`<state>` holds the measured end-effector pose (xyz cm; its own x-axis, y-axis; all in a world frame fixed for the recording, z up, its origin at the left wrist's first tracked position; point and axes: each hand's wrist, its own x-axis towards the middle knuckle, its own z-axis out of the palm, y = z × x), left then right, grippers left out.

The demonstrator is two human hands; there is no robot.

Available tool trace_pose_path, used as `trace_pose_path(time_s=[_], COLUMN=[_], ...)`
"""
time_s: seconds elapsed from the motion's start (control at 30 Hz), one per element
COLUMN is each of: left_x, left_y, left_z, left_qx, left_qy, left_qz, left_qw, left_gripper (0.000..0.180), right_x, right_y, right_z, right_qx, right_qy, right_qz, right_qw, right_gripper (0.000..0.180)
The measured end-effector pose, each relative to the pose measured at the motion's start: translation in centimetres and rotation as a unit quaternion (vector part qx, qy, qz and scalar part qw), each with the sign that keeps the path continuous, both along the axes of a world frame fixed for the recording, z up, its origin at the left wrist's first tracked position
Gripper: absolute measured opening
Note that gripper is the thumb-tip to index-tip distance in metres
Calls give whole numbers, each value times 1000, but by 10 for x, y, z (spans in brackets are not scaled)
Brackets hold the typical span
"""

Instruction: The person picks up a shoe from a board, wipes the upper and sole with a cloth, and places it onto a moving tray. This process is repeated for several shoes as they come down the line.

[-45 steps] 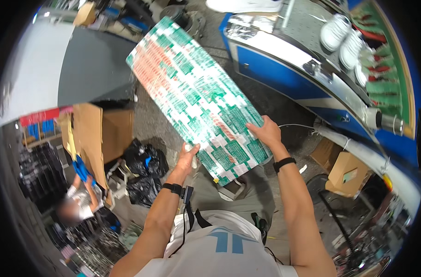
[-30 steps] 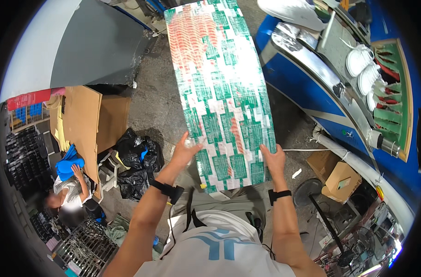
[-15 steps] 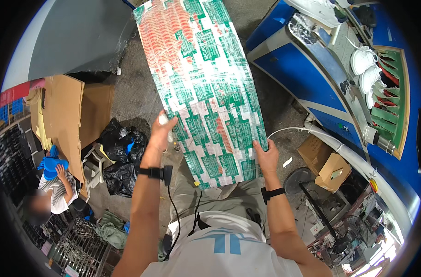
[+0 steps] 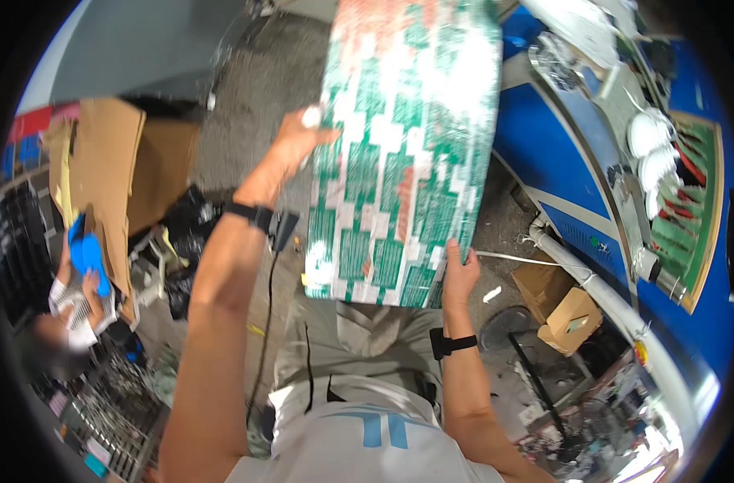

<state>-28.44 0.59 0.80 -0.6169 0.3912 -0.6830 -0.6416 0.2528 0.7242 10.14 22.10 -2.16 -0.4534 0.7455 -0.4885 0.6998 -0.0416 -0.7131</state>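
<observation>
A long flat panel (image 4: 399,185), covered in green-and-white printed tape with reddish patches near its far end, is held out in front of me. My left hand (image 4: 296,145) is closed on its left edge, thumb on the upper face and the other fingers hidden beneath. Something small and white (image 4: 311,117) shows at that hand's fingers; I cannot tell what it is. Lower down on the opposite edge, my right hand (image 4: 461,278) grips the panel near its near right corner. Its far end runs out of the picture.
On the right stands a blue machine (image 4: 536,137) with white shoes (image 4: 649,133) on it. An open cardboard box (image 4: 572,322) lies below. Large cardboard sheets (image 4: 109,177) and black bags (image 4: 191,217) are to the left, where another person holds a blue item (image 4: 88,253).
The panel has swung clockwise and moved away from me. My left hand has gone forward with its left edge, while the right hand keeps its grip. The other person's blue item has shifted.
</observation>
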Motion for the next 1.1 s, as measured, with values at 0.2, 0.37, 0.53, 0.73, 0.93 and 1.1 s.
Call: trace_pose_path(time_s=[0.2, 0.37, 0.53, 0.73, 0.93, 1.1], left_x=[3, -23, -98, -49, 160, 208], left_y=[-35, -11, -49, -164, -280, -162], left_z=[-25, 5, -21, 28, 15, 2], left_qx=[-46, -116, -126, -89, -111, -65], left_qy=[183, 237, 310, 290, -158, -270], left_qz=[-113, -190, -132, 144, 191, 332], left_qw=[976, 946, 933, 942, 962, 901], left_gripper=[51, 65, 65, 35, 35, 46], right_x=[17, 1, -99, -129, -131, -228], right_y=[-68, -88, -144, -132, -81, 19], right_z=[29, 35, 0, 7, 12, 12], right_qx=[-137, -134, -231, -209, -335, -382], right_qy=[87, 83, 113, 92, 28, 51], right_qz=[-149, -186, -227, -250, -116, -47], right_qw=[975, 970, 939, 941, 935, 922], right_gripper=[39, 52, 77, 88, 74, 61])
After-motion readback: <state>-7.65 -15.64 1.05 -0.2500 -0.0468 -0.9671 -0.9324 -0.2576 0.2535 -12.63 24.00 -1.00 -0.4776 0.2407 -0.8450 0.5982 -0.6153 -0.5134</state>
